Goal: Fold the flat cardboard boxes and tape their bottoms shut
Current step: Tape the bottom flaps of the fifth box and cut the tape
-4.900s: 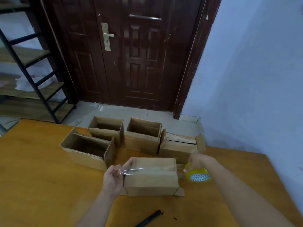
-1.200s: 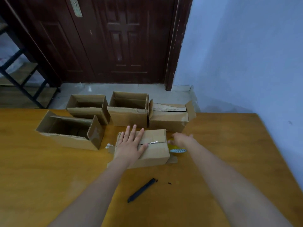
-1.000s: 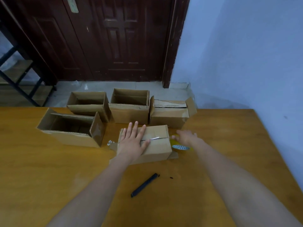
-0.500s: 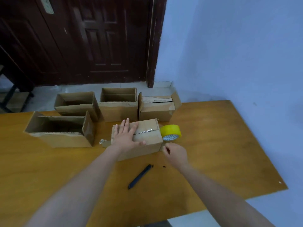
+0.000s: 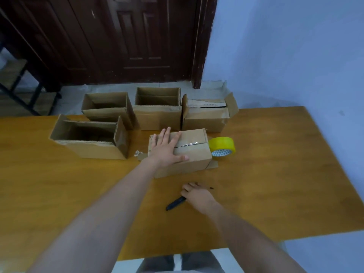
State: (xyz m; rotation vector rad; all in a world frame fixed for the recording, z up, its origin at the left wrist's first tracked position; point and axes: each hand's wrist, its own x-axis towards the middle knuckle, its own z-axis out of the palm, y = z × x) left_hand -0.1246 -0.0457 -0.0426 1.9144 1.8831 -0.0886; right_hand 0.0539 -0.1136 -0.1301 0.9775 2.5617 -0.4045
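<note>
The left hand [image 5: 167,148] lies flat, fingers straight, pressing on the upturned box [image 5: 189,154] at mid-frame. The right hand [image 5: 197,196], lower centre, covers one end of a black cutter [image 5: 175,203] on the counter [image 5: 275,174]; whether it grips it I cannot tell. Tape runs along the box's bottom seam, with the yellow tape roll [image 5: 222,147] touching its right end, so the strip probably awaits cutting. Four folded boxes [image 5: 157,107] stand open behind.
</note>
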